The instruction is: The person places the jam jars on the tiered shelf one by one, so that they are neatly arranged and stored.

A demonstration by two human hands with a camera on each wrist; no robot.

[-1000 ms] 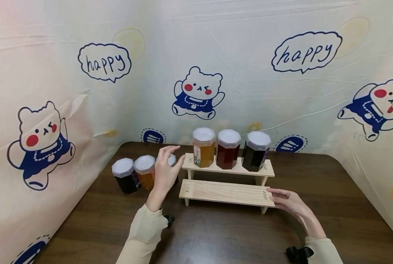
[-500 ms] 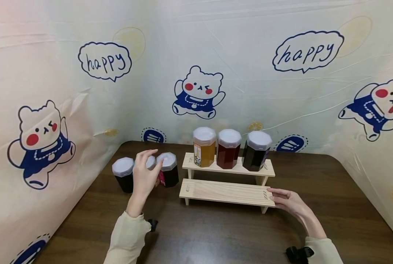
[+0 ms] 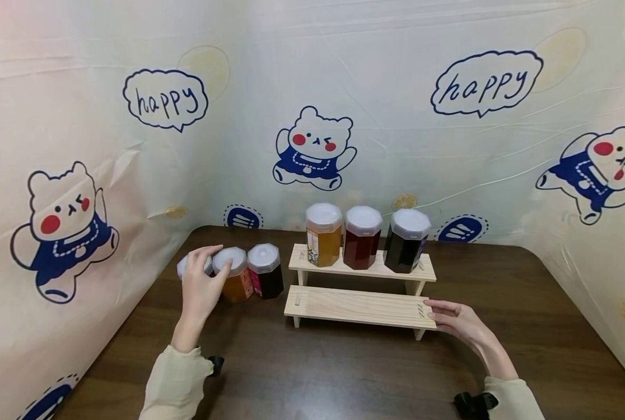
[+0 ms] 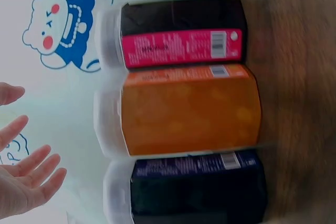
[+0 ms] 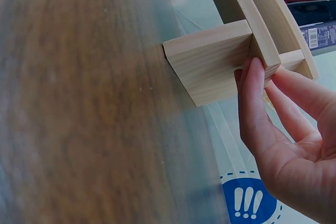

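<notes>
My left hand point(image 3: 202, 286) hovers at the left jars, fingers spread and holding nothing. In the head view it partly hides the dark jar with a blue label point(image 4: 199, 190) and overlaps the amber jar point(image 3: 236, 287). The left wrist view shows its fingers apart from the lids. To their right stands a dark jar with a pink label point(image 3: 268, 280). My right hand point(image 3: 461, 321) pinches the right end of the two-step wooden rack's lower board point(image 3: 359, 306) between thumb and fingers.
On the rack's upper board point(image 3: 297, 256) stand an amber jar point(image 3: 324, 242), a dark red jar point(image 3: 362, 245) and a black jar point(image 3: 405, 248), all white-lidded. The rack rests on a brown wooden table point(image 3: 312, 373). Printed curtains point(image 3: 396, 146) surround the table's back and sides.
My left hand has moved left along the row, from the pink-labelled jar past the amber one to the leftmost jar. My right hand has stayed on the rack.
</notes>
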